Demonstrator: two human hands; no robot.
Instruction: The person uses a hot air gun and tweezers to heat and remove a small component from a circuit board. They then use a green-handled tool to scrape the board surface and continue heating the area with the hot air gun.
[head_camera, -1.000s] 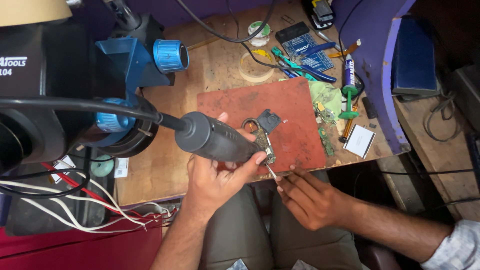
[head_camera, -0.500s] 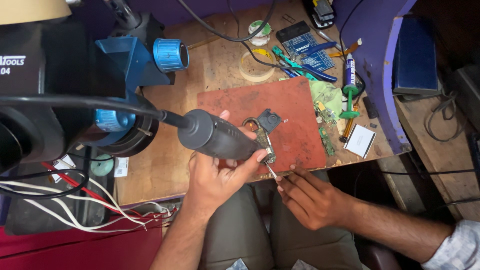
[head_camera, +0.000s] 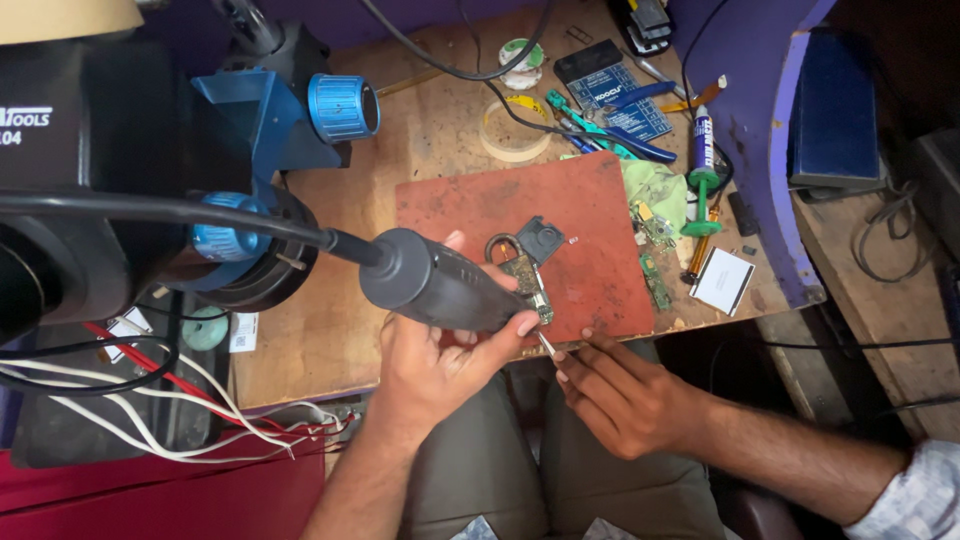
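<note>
Red mat (head_camera: 590, 205) under circuit board (head_camera: 525, 280), beside blue stand (head_camera: 265, 115).

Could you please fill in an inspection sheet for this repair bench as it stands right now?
Surface: worn wooden bench with a red-brown mat.
Job's things: small circuit board on the mat; grey hot-air handle; thin metal tweezers.
Clutter: tape roll, blue card, green cloth, syringe tube.
Grippers: left hand grips the handle; right hand pinches the tweezers.
Cables: black hose; white and red wires.
Surroundings: blue microscope stand.
</note>
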